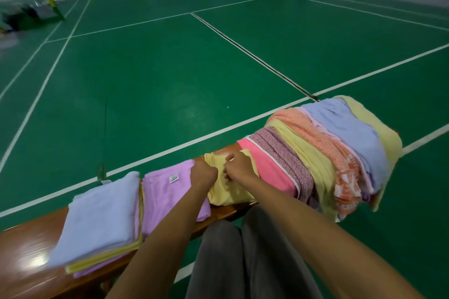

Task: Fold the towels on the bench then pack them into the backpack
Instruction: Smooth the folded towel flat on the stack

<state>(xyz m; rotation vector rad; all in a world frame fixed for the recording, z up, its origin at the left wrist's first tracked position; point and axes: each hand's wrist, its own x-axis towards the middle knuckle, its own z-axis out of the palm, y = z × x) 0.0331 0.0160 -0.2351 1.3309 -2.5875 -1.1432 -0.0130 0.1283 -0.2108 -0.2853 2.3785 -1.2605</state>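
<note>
Both hands on the yellow towel [226, 189], mid-worktop [26, 245]. Left hand [203, 173] has fingers curled into the towel's left side, gripping the cloth. Right hand [237, 166] pinches the fabric just beside it, near the towel's far edge. The hands are almost touching.

Yellow towel lies flat on the wooden worktop, partly folded, its near edge at the worktop's front rim.

Left of it, touching: a folded lilac towel [167, 196] with a small white label facing up. Further left: a stack of folded towels [99, 223], pale blue on top, yellow and lilac layers showing beneath, front corner overhanging the worktop edge.

Right of the yellow towel: a pile of unfolded towels [328, 153] draped over the worktop, pink, patterned purple, yellow, orange print, pale blue, yellow again.

Grey trousers [243, 250] visible below the worktop. Green court floor [170, 68] with white lines behind.
</note>
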